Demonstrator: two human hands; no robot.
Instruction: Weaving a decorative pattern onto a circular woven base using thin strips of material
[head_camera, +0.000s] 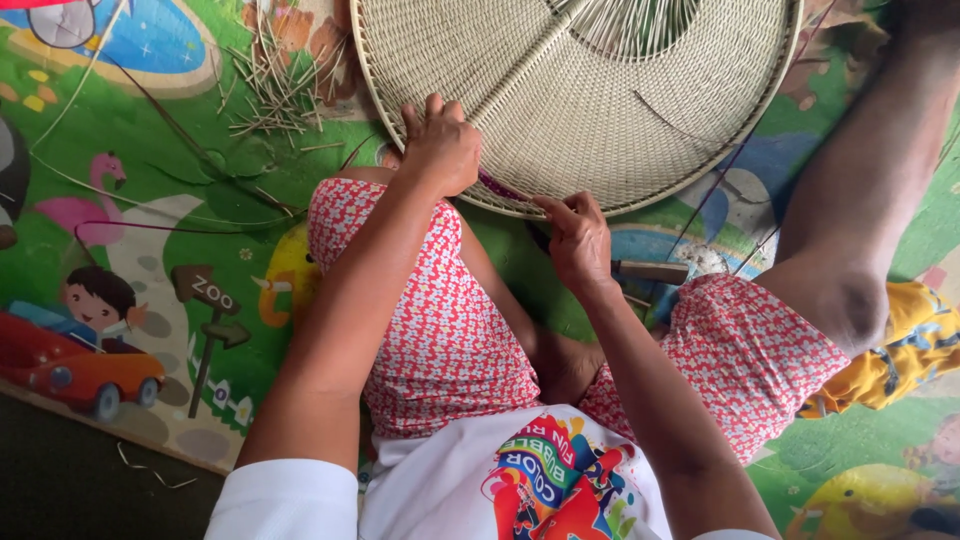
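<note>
Seated on a colourful play mat, knees up in red flowered shorts. Large round woven tray of pale cane lying on the floor at the far side, near rim just beyond the knees. Left hand curled over that near rim, fingers pressed down on the weave. Right hand just right of it, below the rim, pinching a thin purple strip that runs up to the tray's edge. Loose cane offcuts scattered far left. Wooden-handled tool on the mat right of the right hand.
</note>
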